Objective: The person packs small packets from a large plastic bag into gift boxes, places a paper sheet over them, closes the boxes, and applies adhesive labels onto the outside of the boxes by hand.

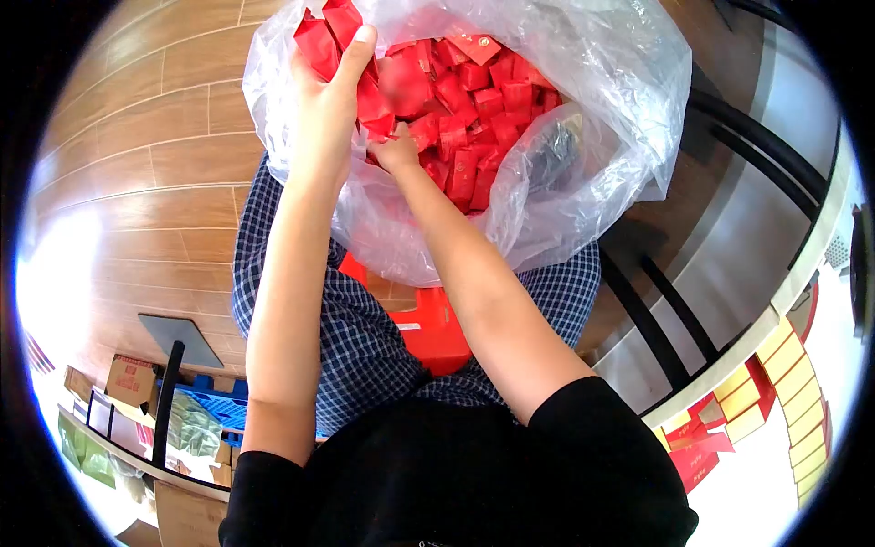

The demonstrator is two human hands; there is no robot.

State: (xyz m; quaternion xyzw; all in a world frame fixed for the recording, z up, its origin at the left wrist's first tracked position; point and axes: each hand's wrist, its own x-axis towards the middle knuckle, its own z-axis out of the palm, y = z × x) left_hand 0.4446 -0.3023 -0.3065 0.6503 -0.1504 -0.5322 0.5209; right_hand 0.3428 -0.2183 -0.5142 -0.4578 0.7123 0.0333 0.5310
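A large clear plastic bag [629,109] lies open between my knees, with many small red packets [492,100] heaped inside. Over its left rim, my left hand [333,91] is closed around several shiny red packets [317,46], its thumb pressed along their side. Lower and to the right, my right hand [397,151] is inside the bag's near left part, fingers curled in at the lower end of a red packet [374,111]. Its fingertips are partly hidden among the packets.
A red plastic stool [433,333] shows between my legs. To the right stands a table with black legs [629,319], bearing yellow boxes [793,392] and red cartons [697,456]. At lower left are a blue crate [214,401] and a cardboard box [132,378].
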